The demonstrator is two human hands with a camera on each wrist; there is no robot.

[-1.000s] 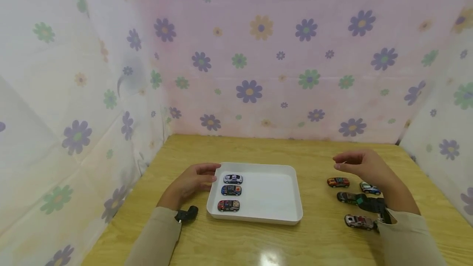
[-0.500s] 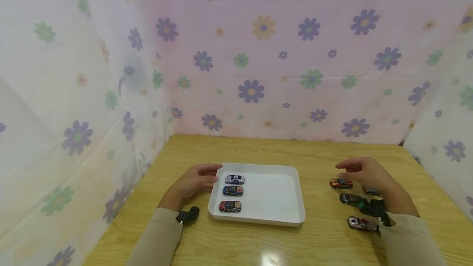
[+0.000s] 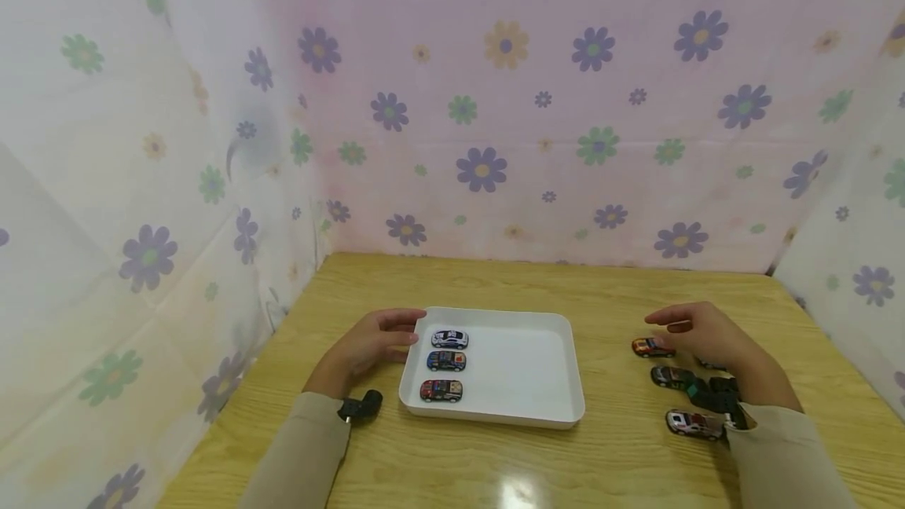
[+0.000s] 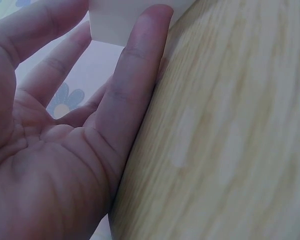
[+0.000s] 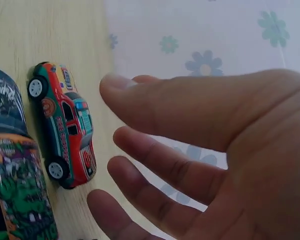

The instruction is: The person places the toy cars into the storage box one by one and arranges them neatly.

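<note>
My left hand (image 3: 371, 344) rests against the left side of a white tray (image 3: 509, 419), its fingertips touching the tray's wall; in the left wrist view the fingers lie fairly straight. Inside the tray a white toy car (image 3: 449, 339), a blue toy car (image 3: 446, 360) and a red toy car (image 3: 441, 390) form a column on the left. My right hand (image 3: 710, 336) hovers with loosely bent, parted fingers, holding nothing. Closest to it is a red-and-orange toy car (image 3: 652, 347), which the right wrist view shows apart from the fingers as a red-and-green car (image 5: 65, 125).
Nearer me on the right lie a dark toy car (image 3: 670, 377) and a silver toy car (image 3: 693, 424). Another car is mostly hidden under the right hand. A flowered cloth (image 3: 481, 210) closes off the back and sides of the wooden table (image 3: 452, 462).
My right hand has come down and slightly nearer, close above the red-and-orange car, covering more of the car beside it. The left hand stays at the tray. The view has shifted slightly.
</note>
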